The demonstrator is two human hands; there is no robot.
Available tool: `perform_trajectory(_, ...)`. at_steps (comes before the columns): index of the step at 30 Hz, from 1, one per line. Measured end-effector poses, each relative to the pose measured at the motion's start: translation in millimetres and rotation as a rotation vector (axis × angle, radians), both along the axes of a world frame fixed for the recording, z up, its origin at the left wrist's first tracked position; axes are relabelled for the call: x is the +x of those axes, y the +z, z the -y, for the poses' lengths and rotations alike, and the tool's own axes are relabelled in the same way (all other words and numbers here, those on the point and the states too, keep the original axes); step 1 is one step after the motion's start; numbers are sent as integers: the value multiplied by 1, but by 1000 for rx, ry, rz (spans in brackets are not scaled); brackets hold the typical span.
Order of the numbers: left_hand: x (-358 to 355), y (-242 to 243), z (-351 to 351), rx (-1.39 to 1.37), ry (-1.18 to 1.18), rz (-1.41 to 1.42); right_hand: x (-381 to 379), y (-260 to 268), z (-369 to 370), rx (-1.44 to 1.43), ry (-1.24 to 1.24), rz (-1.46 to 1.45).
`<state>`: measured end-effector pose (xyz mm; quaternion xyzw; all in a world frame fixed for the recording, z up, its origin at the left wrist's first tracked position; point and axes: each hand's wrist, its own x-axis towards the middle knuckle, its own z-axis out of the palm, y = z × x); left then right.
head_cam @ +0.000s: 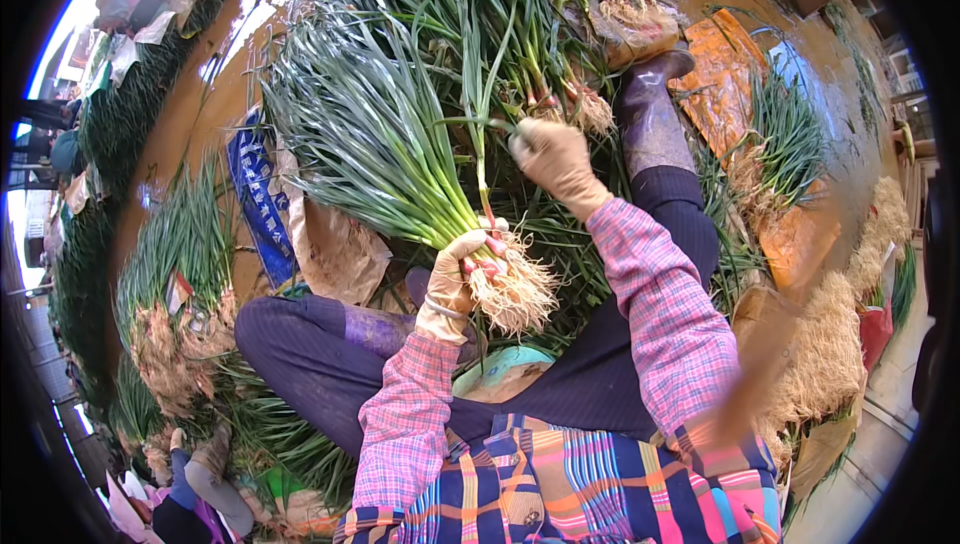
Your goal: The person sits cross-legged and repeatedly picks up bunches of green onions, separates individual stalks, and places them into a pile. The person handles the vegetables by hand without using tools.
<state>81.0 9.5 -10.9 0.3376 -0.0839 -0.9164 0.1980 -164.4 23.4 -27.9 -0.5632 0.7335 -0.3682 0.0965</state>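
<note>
My left hand, in a pale glove, grips a bunch of green garlic low on its stalks. Reddish bulbs and a tuft of pale roots stick out past its fingers, and the long leaves fan up and to the left. One stalk stands apart on the bunch's right side. My right hand, gloved and slightly blurred, is closed on a thin leaf that stretches across this stalk. Its fingertips are partly hidden.
More green garlic is heaped ahead on wet, muddy ground. Bundles lie left and right, near a blue printed sack and an orange sheet. Rooty bundles are stacked at right. Another person is lower left.
</note>
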Motion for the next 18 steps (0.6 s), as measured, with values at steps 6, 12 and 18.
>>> perform_trajectory(6, -1, -23, -6, -102, -46, 28, -32, 7, -29, 778, 152, -103)
perform_trajectory(12, -6, -40, -14, -28, -151, 154, 25, 7, 16, 382, 38, -113)
perform_trajectory(18, -8, -40, -20, 15, -4, 11, 35, 2, 4, 521, 51, 218)
